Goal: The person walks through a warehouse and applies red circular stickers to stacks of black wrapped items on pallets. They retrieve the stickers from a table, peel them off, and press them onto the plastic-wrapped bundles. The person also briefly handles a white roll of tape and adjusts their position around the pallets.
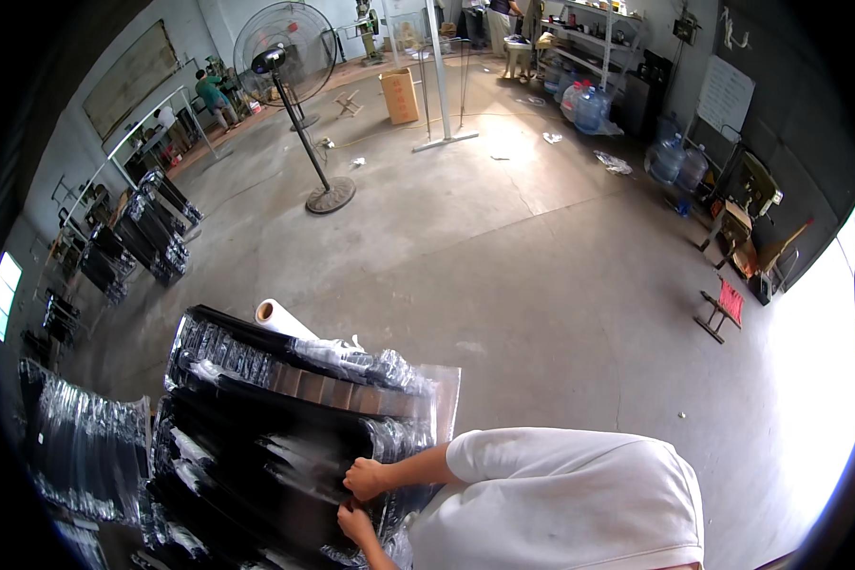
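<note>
A large stack of long black pieces [256,418], partly covered in clear plastic film, lies in front of me. My right hand [366,478] is closed at the stack's right end, its fingers curled down. Just below it, my left hand [355,522] is closed too, its fingers pinched near the right hand's. Whatever sits between the fingers is too small and dark to make out. Beyond the stack rests a white roll [285,320] with a brown cardboard core. Crumpled clear film [389,369] lies along the stack's far side, beside a row of brown blocks [328,390].
Another film-wrapped black bundle [85,446] stands at the left. Further off are racks of black bundles [147,233], a pedestal fan [304,142], a cardboard box [399,96], a small red-seated folding stool [729,302] and water jugs [668,159]. People work at the far end.
</note>
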`<action>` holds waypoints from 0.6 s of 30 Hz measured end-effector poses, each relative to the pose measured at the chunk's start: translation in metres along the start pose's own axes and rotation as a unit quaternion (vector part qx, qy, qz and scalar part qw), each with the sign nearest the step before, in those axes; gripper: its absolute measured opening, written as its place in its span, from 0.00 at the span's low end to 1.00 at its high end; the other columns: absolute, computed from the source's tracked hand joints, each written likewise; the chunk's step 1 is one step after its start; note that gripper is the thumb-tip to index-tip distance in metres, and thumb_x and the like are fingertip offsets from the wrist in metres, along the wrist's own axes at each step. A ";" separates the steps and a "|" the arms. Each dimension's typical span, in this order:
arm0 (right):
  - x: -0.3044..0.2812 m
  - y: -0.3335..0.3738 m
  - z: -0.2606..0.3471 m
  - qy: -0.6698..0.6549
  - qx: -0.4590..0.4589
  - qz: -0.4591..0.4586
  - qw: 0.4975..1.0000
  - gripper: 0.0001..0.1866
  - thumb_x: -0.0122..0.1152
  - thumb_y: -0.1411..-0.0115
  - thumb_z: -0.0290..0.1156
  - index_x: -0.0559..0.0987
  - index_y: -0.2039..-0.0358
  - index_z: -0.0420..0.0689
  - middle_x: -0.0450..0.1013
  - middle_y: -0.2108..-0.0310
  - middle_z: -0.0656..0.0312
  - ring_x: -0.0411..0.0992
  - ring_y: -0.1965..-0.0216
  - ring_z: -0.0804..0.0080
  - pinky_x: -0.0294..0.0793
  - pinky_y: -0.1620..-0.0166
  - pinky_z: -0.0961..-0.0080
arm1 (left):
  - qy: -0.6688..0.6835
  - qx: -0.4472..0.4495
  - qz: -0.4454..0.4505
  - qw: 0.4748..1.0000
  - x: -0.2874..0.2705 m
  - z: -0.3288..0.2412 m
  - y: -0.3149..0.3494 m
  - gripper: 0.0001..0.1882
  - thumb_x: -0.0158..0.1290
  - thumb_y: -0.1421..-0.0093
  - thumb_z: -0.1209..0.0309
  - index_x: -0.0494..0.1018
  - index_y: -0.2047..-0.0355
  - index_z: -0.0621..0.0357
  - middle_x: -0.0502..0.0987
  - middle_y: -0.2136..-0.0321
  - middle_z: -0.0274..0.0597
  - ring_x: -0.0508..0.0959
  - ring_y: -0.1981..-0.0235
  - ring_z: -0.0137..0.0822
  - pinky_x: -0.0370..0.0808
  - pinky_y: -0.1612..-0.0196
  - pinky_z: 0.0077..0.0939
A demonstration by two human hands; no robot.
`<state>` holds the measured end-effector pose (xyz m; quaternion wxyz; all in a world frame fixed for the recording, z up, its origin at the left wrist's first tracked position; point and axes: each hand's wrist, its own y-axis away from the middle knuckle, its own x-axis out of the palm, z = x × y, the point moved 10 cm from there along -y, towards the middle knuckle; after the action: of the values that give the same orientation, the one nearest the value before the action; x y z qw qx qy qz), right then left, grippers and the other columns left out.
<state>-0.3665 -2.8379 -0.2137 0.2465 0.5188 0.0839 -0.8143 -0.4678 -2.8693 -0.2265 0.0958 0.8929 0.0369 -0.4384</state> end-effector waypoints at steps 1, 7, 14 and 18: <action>-0.002 0.001 0.000 -0.002 0.005 -0.008 1.000 0.12 0.54 0.57 0.37 0.79 0.77 0.43 0.75 0.74 0.57 0.75 0.70 0.62 0.71 0.69 0.69 | -0.004 0.005 -0.005 1.000 -0.001 -0.003 0.001 0.15 0.47 0.50 0.65 0.76 0.69 0.63 0.77 0.73 0.53 0.76 0.68 0.52 0.69 0.65 0.40; -0.015 0.016 0.005 0.056 -0.038 -0.219 0.973 0.09 0.53 0.55 0.37 0.76 0.84 0.48 0.72 0.81 0.64 0.71 0.75 0.67 0.64 0.70 0.71 | -0.027 0.025 -0.013 0.999 -0.005 -0.010 0.003 0.10 0.45 0.49 0.69 0.74 0.72 0.59 0.77 0.73 0.50 0.75 0.68 0.51 0.69 0.66 0.41; -0.031 0.062 0.019 0.095 -0.084 -0.323 0.938 0.12 0.50 0.48 0.37 0.74 0.84 0.49 0.68 0.82 0.67 0.66 0.71 0.67 0.57 0.56 0.67 | -0.031 0.051 -0.036 0.998 -0.010 -0.017 0.008 0.11 0.43 0.48 0.70 0.71 0.65 0.53 0.77 0.70 0.47 0.75 0.69 0.50 0.70 0.67 0.42; -0.033 0.078 0.025 0.080 -0.040 -0.300 0.950 0.06 0.50 0.48 0.33 0.73 0.77 0.46 0.67 0.72 0.65 0.63 0.61 0.67 0.51 0.42 0.63 | -0.071 0.051 -0.033 0.996 -0.013 -0.024 0.015 0.11 0.41 0.47 0.70 0.71 0.64 0.50 0.77 0.71 0.48 0.75 0.69 0.49 0.70 0.68 0.43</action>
<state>-0.3370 -2.9047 -0.1643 0.0035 0.5227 0.2875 -0.8026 -0.4554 -2.8789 -0.1997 0.0379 0.8617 0.0373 -0.5046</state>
